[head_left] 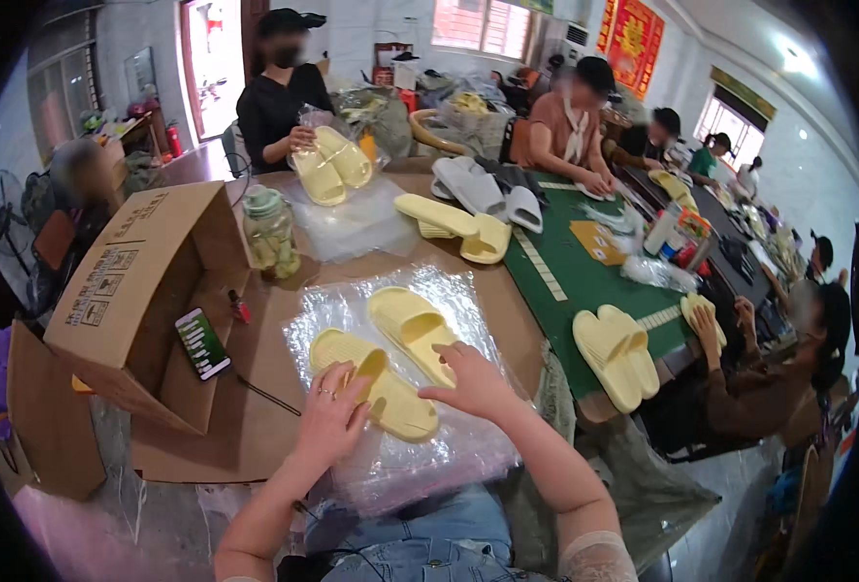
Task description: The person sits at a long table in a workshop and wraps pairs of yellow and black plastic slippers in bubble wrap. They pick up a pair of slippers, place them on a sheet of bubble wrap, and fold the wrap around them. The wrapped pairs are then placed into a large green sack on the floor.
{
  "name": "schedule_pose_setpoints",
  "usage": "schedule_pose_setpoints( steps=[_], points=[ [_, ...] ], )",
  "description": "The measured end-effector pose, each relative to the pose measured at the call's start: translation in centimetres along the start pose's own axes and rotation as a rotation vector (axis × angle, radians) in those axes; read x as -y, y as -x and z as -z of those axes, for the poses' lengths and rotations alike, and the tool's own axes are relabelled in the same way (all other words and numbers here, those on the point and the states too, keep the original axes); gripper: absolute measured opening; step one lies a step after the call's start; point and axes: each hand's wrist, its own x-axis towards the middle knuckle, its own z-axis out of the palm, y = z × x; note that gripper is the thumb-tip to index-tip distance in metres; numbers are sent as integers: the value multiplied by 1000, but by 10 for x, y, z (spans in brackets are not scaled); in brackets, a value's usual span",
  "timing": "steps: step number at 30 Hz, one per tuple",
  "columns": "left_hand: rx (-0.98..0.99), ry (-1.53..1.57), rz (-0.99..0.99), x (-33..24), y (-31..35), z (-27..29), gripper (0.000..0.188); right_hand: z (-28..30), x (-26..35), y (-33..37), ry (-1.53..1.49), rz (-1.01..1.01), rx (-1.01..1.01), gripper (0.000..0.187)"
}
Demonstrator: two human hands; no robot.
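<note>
Angled inward, the half-curled left hand [334, 415] touches the left yellow slipper [402, 407] on clear plastic [400, 477], grip unclear; the right hand [476, 385] splays, holding nothing, at the right yellow slipper [410, 318]. Farther left, a cardboard box [162, 247] bears dark printing [109, 279].

Two slippers [405, 412] lie side by side on plastic bags [458, 461] on the bench [182, 456]. To their left, a phone [201, 344] sits at the mouth of a carton [129, 267]. Behind the bags lie more slippers [439, 215], right of a jar [272, 233].
</note>
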Motion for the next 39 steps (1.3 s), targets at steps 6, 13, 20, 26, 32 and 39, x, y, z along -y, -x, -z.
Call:
schedule_pose_setpoints(
  steps=[6,13,20,26,32,39],
  points=[
    [-109,-35,-148,3,10,-15,34,-64,17,-76,152,-171,6,75],
    [-19,103,-280,14,22,-36,34,-96,0,-88,-44,-152,-228,39],
    [34,197,-3,21,26,-41,28,-84,7,-73,-13,-195,-382,36],
    [-11,232,12,23,27,-54,30,-88,1,-61,-9,-284,-266,35],
    [18,210,141,7,30,-41,30,-95,5,-56,-100,-314,-240,35],
    [-11,215,75,17,30,-48,28,-105,-4,-61,-131,-208,-338,34]
  ],
)
